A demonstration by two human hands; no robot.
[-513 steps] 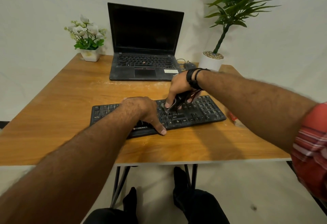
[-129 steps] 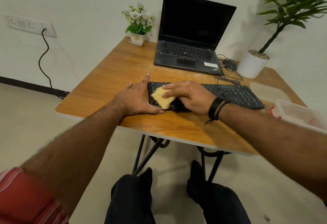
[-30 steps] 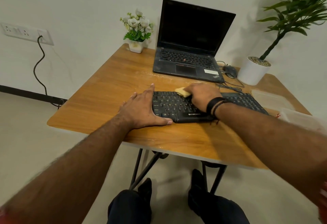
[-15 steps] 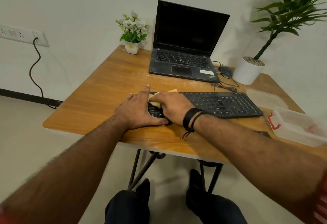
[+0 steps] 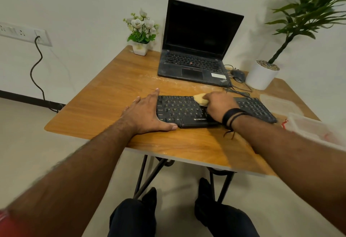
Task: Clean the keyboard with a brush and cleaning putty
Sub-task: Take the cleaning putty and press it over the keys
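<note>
A black keyboard (image 5: 179,110) lies across the near part of the wooden table (image 5: 116,94). My right hand (image 5: 219,105) holds a yellow lump of cleaning putty (image 5: 200,100) and presses it onto the upper key rows near the keyboard's middle. Flat on the table, my left hand (image 5: 148,114) rests against the keyboard's left end, thumb along the front edge. No brush is in view.
An open black laptop (image 5: 194,49) stands behind the keyboard, with a mouse (image 5: 237,75) and cables beside it. A white flower pot (image 5: 140,48) and a potted plant (image 5: 262,76) stand at the back. A clear plastic box (image 5: 314,130) and lid (image 5: 279,104) lie at right.
My right hand has carried the putty from the keyboard's left end to the right, onto the upper rows near the middle. My left hand stays against the left end.
</note>
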